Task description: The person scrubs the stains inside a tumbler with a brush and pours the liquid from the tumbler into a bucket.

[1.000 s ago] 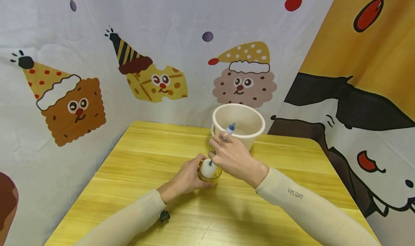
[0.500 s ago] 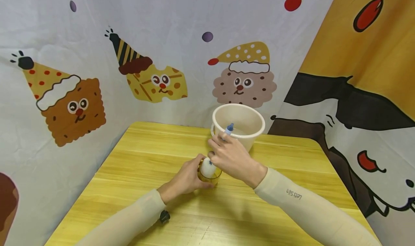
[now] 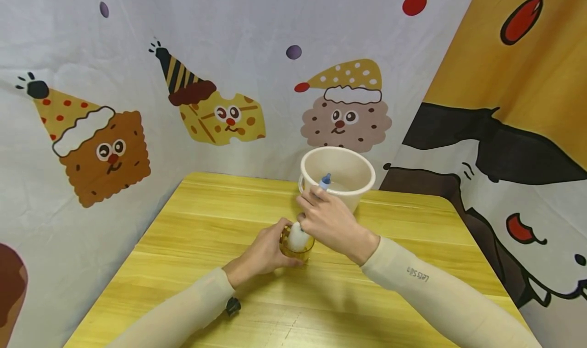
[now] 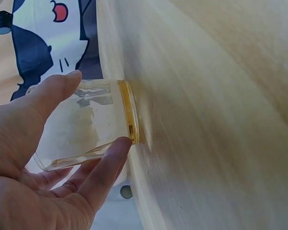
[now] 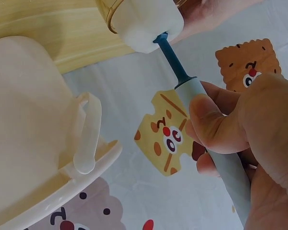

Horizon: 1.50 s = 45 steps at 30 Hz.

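Observation:
A clear amber glass cup (image 3: pixel 307 255) stands on the wooden table, and my left hand (image 3: pixel 267 248) grips its side. In the left wrist view, thumb and fingers lie on opposite sides of the glass (image 4: pixel 81 124). Above it, my right hand (image 3: pixel 332 224) holds a cup brush by its pale blue handle (image 5: pixel 225 177), with the thumb along the grip. The brush's white sponge head (image 5: pixel 146 24) sits inside the cup's mouth. Its dark blue neck (image 5: pixel 173 60) slants up from the sponge. The blue handle end (image 3: pixel 325 179) sticks out beyond my right fingers.
A cream plastic bucket (image 3: pixel 362 189) with a side handle (image 5: pixel 89 134) stands just behind my right hand. A small dark round object (image 3: pixel 233 306) shows beside my left forearm. The table (image 3: pixel 197 210) meets a printed cloth backdrop (image 3: pixel 238 42) at the back.
The sponge head has shifted and turned slightly within the cup, and my right hand has moved a little with the brush. My left hand and the cup stay in place.

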### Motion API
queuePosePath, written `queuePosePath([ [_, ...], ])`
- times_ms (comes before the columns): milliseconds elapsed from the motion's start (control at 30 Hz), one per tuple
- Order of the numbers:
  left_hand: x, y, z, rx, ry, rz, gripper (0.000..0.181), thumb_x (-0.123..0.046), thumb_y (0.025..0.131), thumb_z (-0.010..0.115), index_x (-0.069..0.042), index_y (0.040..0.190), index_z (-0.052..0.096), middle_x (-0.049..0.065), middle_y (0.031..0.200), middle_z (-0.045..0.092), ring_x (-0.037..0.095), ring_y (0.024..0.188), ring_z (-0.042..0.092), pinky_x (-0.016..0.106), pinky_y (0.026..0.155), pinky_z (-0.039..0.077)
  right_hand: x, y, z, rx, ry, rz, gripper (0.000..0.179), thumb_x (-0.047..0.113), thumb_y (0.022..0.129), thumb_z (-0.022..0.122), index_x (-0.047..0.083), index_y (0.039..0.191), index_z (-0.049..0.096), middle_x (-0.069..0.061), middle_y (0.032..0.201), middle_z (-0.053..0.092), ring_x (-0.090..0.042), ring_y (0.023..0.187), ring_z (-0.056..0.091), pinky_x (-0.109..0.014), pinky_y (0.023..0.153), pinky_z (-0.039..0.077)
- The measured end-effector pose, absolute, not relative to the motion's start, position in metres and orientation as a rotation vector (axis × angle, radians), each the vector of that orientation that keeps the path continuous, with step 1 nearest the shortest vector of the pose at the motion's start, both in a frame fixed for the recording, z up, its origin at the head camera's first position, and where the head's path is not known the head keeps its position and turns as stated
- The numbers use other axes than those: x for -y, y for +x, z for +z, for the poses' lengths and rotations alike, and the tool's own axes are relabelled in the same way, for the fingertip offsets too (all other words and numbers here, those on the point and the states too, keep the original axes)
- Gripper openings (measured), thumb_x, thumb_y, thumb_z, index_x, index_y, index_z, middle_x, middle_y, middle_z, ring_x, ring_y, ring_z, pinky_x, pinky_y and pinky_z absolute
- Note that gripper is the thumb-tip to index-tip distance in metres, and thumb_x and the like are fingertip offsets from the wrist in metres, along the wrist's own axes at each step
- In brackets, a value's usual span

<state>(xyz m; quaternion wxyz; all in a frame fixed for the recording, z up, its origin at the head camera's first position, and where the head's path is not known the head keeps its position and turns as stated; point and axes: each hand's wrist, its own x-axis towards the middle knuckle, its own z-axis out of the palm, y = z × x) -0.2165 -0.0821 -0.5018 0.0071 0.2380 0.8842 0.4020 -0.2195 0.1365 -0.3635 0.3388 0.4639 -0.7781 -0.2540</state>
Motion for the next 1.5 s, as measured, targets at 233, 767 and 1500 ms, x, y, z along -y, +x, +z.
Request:
queuePosePath([
  [233, 0.081, -0.217, -0.5, -2.771, 0.714, 1.24, 0.088, -0.033, 0.081, 0.111, -0.013, 0.148, 0.059, 0.011, 0.134, 0.081, 0.026, 0.12, 0.078, 0.045, 0.099, 0.068, -0.138, -0.22, -0.362, 2.034, 1.212, -0.674, 0.013, 0.028, 0.087, 0.1, 0.027, 0.088, 0.087, 0.001, 0.108, 0.075, -0.021, 0.111, 0.07, -0.038, 0.112, 0.047],
  [767, 0.085, -0.222, -0.514, -2.785, 0.813, 1.278, 0.085, -0.042, 0.081, 0.11, -0.014, 0.143, 0.061, 0.013, 0.129, 0.081, 0.027, 0.115, 0.078, 0.045, 0.095, 0.069, -0.139, -0.218, -0.36, 2.038, 1.221, -0.668, 0.014, 0.027, 0.085, 0.1, 0.028, 0.084, 0.086, 0.002, 0.106, 0.075, -0.021, 0.113, 0.07, -0.038, 0.112, 0.048],
  [1500, 0.082, -0.217, -0.501, -2.769, 0.712, 1.244, 0.089, -0.033, 0.079, 0.112, -0.008, 0.147, 0.06, 0.013, 0.132, 0.08, 0.027, 0.118, 0.077, 0.046, 0.098, 0.068, -0.138, -0.213, -0.358, 2.066, 1.222, -0.691, 0.016, 0.028, 0.083, 0.103, 0.028, 0.085, 0.088, 0.002, 0.108, 0.078, -0.021, 0.118, 0.073, -0.038, 0.115, 0.049],
])
